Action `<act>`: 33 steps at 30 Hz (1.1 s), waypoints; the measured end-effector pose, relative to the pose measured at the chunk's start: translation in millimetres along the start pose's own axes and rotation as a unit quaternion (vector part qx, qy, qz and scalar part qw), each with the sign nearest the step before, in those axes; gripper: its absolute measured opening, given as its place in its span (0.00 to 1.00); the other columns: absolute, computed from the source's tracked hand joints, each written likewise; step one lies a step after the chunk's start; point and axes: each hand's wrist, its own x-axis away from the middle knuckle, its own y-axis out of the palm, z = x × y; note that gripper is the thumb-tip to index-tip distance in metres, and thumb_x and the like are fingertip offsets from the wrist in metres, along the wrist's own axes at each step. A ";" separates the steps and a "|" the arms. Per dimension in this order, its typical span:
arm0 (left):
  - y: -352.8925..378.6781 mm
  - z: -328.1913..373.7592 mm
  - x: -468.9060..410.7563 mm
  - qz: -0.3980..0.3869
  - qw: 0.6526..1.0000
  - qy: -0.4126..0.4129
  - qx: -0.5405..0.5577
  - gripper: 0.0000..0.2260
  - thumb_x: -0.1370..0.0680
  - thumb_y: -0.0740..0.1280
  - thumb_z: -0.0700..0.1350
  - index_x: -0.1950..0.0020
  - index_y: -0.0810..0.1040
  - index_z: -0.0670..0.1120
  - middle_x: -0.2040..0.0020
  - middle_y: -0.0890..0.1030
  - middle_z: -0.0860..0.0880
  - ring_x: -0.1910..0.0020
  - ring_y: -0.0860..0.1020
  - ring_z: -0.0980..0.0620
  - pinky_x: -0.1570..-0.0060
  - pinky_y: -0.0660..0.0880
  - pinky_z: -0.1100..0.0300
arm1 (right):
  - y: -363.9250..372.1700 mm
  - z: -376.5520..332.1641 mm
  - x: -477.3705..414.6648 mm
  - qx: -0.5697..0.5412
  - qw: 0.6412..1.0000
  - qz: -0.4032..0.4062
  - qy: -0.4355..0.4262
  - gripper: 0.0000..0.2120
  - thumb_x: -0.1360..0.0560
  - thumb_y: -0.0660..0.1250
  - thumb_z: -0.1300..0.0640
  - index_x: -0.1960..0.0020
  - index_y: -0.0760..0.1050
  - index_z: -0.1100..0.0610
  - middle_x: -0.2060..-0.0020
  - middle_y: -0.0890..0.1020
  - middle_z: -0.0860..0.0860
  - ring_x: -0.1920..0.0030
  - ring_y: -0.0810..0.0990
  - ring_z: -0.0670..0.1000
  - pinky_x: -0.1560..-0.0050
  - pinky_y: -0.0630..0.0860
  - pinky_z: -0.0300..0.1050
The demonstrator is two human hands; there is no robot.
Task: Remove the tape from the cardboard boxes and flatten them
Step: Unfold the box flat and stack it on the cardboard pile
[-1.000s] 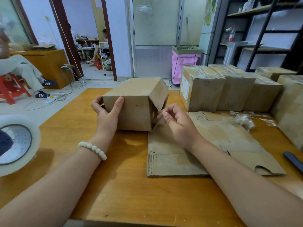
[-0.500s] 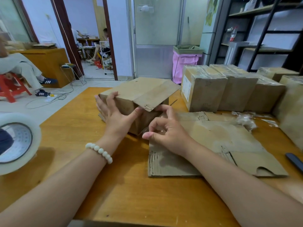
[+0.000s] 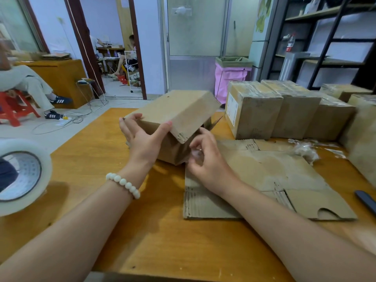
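Edges crop tape roll and dark tool; right hand fingertips are blurred.

We had an orange-brown wooden desk before us. A large roll of clear packing tape stood on edge at its left side, and a dark blue handle lay near its right edge. Beyond the desk we saw a pink bin with a green liner by the wall and a black metal shelf rack on the right. Far left, a person in pale trousers sat at a red plastic stool.
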 end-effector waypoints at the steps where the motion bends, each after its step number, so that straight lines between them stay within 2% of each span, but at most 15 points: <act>1: -2.0 -0.3 -1.8 0.013 1.000 0.004 0.001 0.39 0.43 0.66 0.69 0.37 0.59 0.55 0.24 0.50 0.43 0.27 0.58 0.44 0.33 0.64 0.52 | -0.1 -0.9 0.5 -0.018 1.000 0.007 0.017 0.23 0.27 0.65 0.68 0.47 0.61 0.43 0.27 0.56 0.51 0.28 0.59 0.46 0.37 0.61 0.29; 3: -5.5 0.0 -2.7 0.028 1.000 0.008 0.000 0.40 0.39 0.68 0.65 0.32 0.59 0.52 0.25 0.51 0.43 0.29 0.60 0.46 0.35 0.66 0.53 | -2.2 -0.7 -0.1 -0.024 0.996 0.051 0.071 0.30 0.27 0.68 0.64 0.36 0.56 0.44 0.26 0.52 0.49 0.27 0.59 0.49 0.41 0.61 0.26; 5: -6.1 0.1 -1.9 0.032 0.999 -0.001 -0.002 0.40 0.37 0.67 0.65 0.30 0.59 0.54 0.24 0.49 0.44 0.28 0.59 0.45 0.36 0.66 0.54 | -7.5 -1.3 -1.4 0.015 0.984 0.088 0.151 0.37 0.27 0.71 0.56 0.28 0.52 0.48 0.25 0.52 0.49 0.29 0.63 0.50 0.42 0.61 0.33; 7: -5.0 -0.6 0.4 0.021 1.000 -0.012 -0.002 0.38 0.36 0.69 0.66 0.30 0.60 0.57 0.23 0.46 0.44 0.26 0.57 0.43 0.35 0.66 0.54 | -12.6 0.8 -2.7 0.002 0.980 0.064 0.190 0.36 0.27 0.72 0.53 0.26 0.57 0.52 0.28 0.62 0.51 0.32 0.66 0.48 0.40 0.62 0.38; 9: -2.9 -2.1 3.0 0.010 1.000 -0.008 -0.009 0.30 0.27 0.70 0.60 0.29 0.64 0.57 0.22 0.42 0.44 0.24 0.54 0.43 0.37 0.63 0.59 | -13.7 3.5 -2.3 -0.049 0.984 0.005 0.174 0.29 0.27 0.71 0.54 0.29 0.66 0.55 0.33 0.73 0.50 0.37 0.72 0.45 0.38 0.68 0.39; 11: 0.5 -4.0 6.3 0.006 0.999 0.025 -0.026 0.20 0.23 0.67 0.57 0.33 0.69 0.57 0.21 0.38 0.46 0.22 0.47 0.43 0.32 0.58 0.57 | -13.3 5.2 -1.6 -0.037 0.988 -0.012 0.148 0.24 0.28 0.72 0.54 0.33 0.72 0.56 0.41 0.79 0.49 0.43 0.77 0.44 0.40 0.74 0.41; 13: 4.1 -5.1 8.9 0.005 0.992 0.099 -0.077 0.18 0.24 0.63 0.60 0.37 0.75 0.55 0.21 0.40 0.47 0.22 0.39 0.44 0.27 0.45 0.51 | -13.7 5.9 -2.7 -0.018 0.991 -0.011 0.129 0.19 0.28 0.73 0.53 0.39 0.75 0.57 0.48 0.81 0.48 0.49 0.79 0.43 0.48 0.75 0.34; 15: 5.8 -6.0 7.6 -0.010 0.972 0.193 -0.133 0.19 0.23 0.60 0.60 0.39 0.78 0.52 0.20 0.47 0.46 0.23 0.40 0.44 0.28 0.39 0.50 | -13.7 5.8 -3.3 -0.021 0.993 -0.009 0.117 0.14 0.28 0.73 0.54 0.44 0.77 0.56 0.53 0.82 0.47 0.53 0.79 0.41 0.55 0.73 0.28; 18: 4.4 -14.5 0.5 -0.031 0.909 0.368 -0.194 0.11 0.21 0.60 0.52 0.40 0.74 0.55 0.23 0.57 0.45 0.24 0.49 0.39 0.26 0.48 0.38 | -14.8 7.3 -3.4 -0.002 0.995 -0.007 0.099 0.09 0.28 0.72 0.54 0.49 0.76 0.54 0.57 0.80 0.44 0.58 0.78 0.38 0.59 0.71 0.27; 20: 2.6 -18.7 0.3 -0.072 0.864 0.435 -0.244 0.10 0.22 0.62 0.51 0.41 0.75 0.56 0.24 0.58 0.47 0.24 0.51 0.38 0.31 0.52 0.29 | -17.3 5.8 -3.3 0.001 0.996 -0.002 0.087 0.07 0.26 0.70 0.53 0.50 0.75 0.52 0.58 0.79 0.43 0.58 0.76 0.38 0.59 0.70 0.27; 23: -0.2 -17.8 6.3 -0.155 0.834 0.444 -0.290 0.15 0.27 0.63 0.58 0.47 0.82 0.52 0.23 0.56 0.52 0.23 0.46 0.44 0.34 0.51 0.23 | -21.3 4.7 -4.3 -0.002 0.996 0.051 0.075 0.05 0.25 0.68 0.54 0.52 0.74 0.52 0.58 0.79 0.47 0.57 0.77 0.44 0.61 0.71 0.30; 26: 0.5 -15.3 8.1 -0.163 0.826 0.431 -0.324 0.19 0.29 0.63 0.62 0.48 0.82 0.51 0.23 0.52 0.55 0.23 0.38 0.50 0.34 0.49 0.26 | -20.3 4.5 -4.1 0.002 0.995 0.063 0.073 0.06 0.25 0.68 0.56 0.53 0.73 0.57 0.59 0.78 0.50 0.59 0.76 0.47 0.60 0.71 0.37; 29: 0.6 -14.2 7.8 -0.147 0.834 0.412 -0.336 0.12 0.29 0.66 0.56 0.52 0.83 0.51 0.23 0.51 0.55 0.23 0.42 0.46 0.35 0.51 0.24 | -21.0 3.3 -3.9 -0.014 0.996 0.048 0.068 0.04 0.25 0.67 0.58 0.54 0.72 0.56 0.62 0.76 0.48 0.61 0.73 0.46 0.62 0.69 0.34; 33: -0.8 -17.0 6.5 -0.152 0.833 0.421 -0.325 0.15 0.27 0.61 0.57 0.58 0.84 0.52 0.22 0.52 0.54 0.23 0.42 0.42 0.35 0.53 0.23 | -23.2 3.5 -3.8 -0.011 0.998 0.022 0.062 0.04 0.25 0.66 0.59 0.55 0.71 0.55 0.61 0.76 0.49 0.59 0.74 0.48 0.58 0.71 0.40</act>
